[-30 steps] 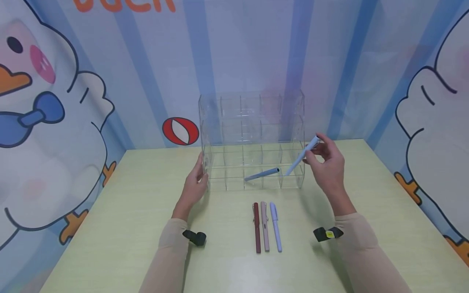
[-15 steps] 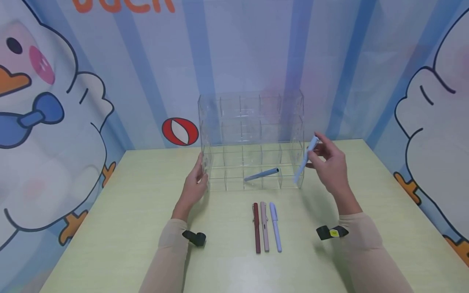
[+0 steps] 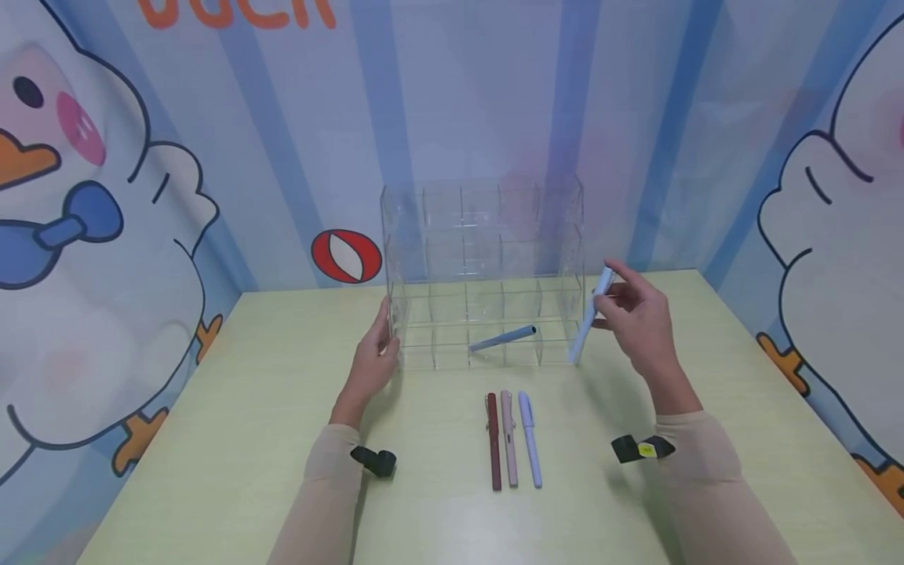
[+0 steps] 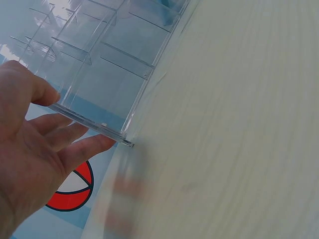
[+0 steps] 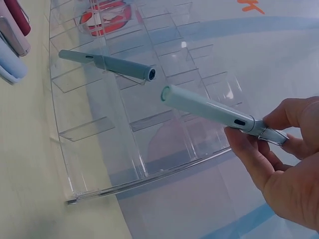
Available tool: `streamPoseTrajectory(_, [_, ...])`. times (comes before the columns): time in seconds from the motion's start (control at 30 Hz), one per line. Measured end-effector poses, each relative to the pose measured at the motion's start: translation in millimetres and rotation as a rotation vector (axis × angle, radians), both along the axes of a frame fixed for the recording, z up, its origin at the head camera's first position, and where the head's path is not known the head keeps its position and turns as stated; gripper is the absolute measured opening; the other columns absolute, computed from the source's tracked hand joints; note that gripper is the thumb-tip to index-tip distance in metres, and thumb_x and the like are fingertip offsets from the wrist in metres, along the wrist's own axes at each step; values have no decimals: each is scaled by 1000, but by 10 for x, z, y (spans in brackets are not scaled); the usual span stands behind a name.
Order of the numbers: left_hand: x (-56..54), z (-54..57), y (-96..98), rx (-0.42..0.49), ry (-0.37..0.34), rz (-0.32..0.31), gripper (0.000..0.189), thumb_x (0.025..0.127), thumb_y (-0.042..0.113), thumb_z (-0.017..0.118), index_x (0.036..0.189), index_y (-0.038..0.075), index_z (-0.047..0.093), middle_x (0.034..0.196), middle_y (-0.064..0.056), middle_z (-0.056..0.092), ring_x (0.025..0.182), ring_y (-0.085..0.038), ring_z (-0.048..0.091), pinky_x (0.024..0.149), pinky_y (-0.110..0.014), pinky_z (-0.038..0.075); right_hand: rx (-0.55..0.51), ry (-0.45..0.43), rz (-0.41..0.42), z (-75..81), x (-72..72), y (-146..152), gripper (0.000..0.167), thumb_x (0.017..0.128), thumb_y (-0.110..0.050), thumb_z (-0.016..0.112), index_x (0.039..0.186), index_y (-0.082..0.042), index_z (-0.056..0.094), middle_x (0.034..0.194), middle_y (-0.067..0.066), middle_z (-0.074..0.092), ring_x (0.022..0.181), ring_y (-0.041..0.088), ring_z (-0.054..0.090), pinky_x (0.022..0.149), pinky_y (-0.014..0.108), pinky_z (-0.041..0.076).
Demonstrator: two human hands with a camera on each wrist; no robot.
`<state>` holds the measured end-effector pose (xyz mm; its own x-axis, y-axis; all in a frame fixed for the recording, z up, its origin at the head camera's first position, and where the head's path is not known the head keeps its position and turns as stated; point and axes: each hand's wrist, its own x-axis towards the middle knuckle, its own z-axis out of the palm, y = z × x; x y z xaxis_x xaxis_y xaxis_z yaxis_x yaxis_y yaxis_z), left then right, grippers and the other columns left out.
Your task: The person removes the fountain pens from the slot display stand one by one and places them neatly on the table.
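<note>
Left hand (image 3: 373, 359) grips clear rack (image 3: 483, 303) by left side | right hand (image 3: 641, 320) pinches light-blue pen (image 5: 207, 109), tilted | darker pen (image 3: 504, 338) slants in rack | three pens (image 3: 510, 439) on table (image 3: 212, 439)

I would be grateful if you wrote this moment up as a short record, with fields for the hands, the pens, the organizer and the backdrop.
Left hand: left hand grips the left side of the clear organizer
Right hand: right hand pinches a light blue pen near its clip
Held pen: slanted, by the organizer's right side
Pen in organizer: darker blue pen, tilted, front row
Pens on table, left to right: dark red pen, pink pen, lavender pen
Organizer: transparent, divided into compartments
Backdrop: striped blue cloth with cartoon prints
</note>
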<state>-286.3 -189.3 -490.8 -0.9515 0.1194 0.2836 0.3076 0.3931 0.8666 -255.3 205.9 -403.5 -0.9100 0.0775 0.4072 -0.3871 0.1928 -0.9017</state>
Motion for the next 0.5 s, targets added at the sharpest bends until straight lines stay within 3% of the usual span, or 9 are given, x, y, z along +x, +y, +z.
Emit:
streamPoseTrajectory(0.17, [1, 4, 4, 4, -9, 3, 73, 104, 7, 43, 161, 36, 10, 165, -2, 21, 141, -34, 38, 112, -53, 33, 42, -71, 52, 41, 37, 24, 57, 97, -5, 58, 152, -11, 45, 102, 16, 59, 86, 12, 63, 70, 32, 60])
streamPoseTrajectory(0.33, [0, 3, 7, -4, -14, 12, 73, 104, 7, 44, 161, 36, 9, 165, -2, 21, 142, -34, 38, 113, -53, 32, 106, -211, 131, 100, 66, 63, 59, 98, -5, 58, 154, -12, 41, 113, 25, 58, 91, 15, 62, 73, 38, 60])
streamPoseTrajectory(0.5, [3, 4, 8, -6, -15, 16, 73, 104, 6, 43, 161, 36, 9, 165, -2, 20, 142, -33, 37, 113, -53, 31, 137, -314, 183, 112, 67, 95, 61, 98, -4, 57, 156, -11, 38, 113, 23, 56, 92, 17, 62, 76, 42, 60])
